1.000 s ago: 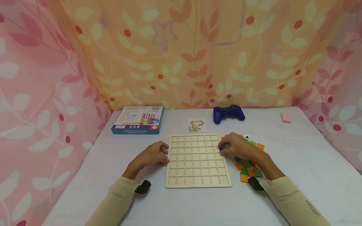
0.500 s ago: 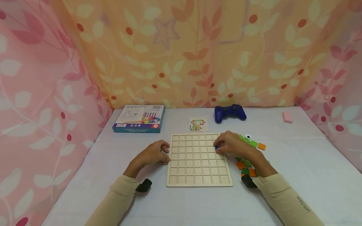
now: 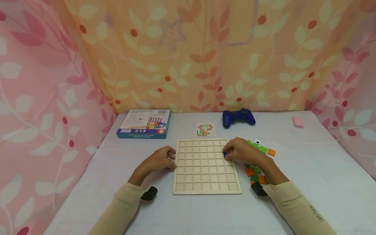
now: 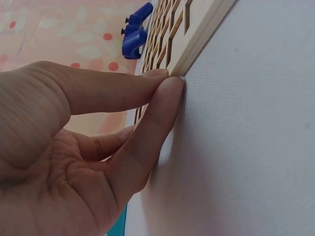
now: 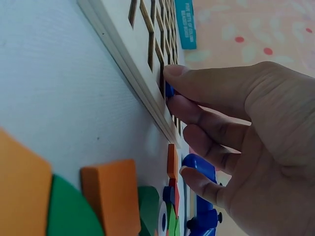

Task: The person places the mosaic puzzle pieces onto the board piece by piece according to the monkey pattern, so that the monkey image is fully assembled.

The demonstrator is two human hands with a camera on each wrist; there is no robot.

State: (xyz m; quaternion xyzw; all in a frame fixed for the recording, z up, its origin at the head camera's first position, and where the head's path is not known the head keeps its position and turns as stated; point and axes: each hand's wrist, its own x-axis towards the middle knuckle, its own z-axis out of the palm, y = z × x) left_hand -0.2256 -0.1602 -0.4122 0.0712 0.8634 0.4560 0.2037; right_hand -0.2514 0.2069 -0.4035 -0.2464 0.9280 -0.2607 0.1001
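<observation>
A pale wooden grid board [image 3: 205, 169] lies flat on the white-covered table. My left hand [image 3: 160, 160] is at its left edge; in the left wrist view the thumb and a fingertip pinch the board's rim [image 4: 197, 44]. Over the right-hand column, toward the upper part of the board, my right hand [image 3: 242, 150] pinches a small blue tile [image 3: 225, 154] between thumb and forefinger. In the right wrist view the blue tile [image 5: 169, 90] sits right at a grid cell, mostly covered by the fingers. The other right-hand fingers are loosely curled.
Several green and orange tiles, such as an orange tile [image 3: 271, 152], and a white eye tile [image 3: 257, 142] lie right of the board, partly under the right forearm. Behind stand a pattern card [image 3: 205, 129], blue game controller [image 3: 239, 117], boxed set [image 3: 144, 124] and pink block [image 3: 298, 122].
My right hand has moved left with the blue tile, from the board's right rim to over its right column, then stayed there. The left hand has kept its place at the left edge.
</observation>
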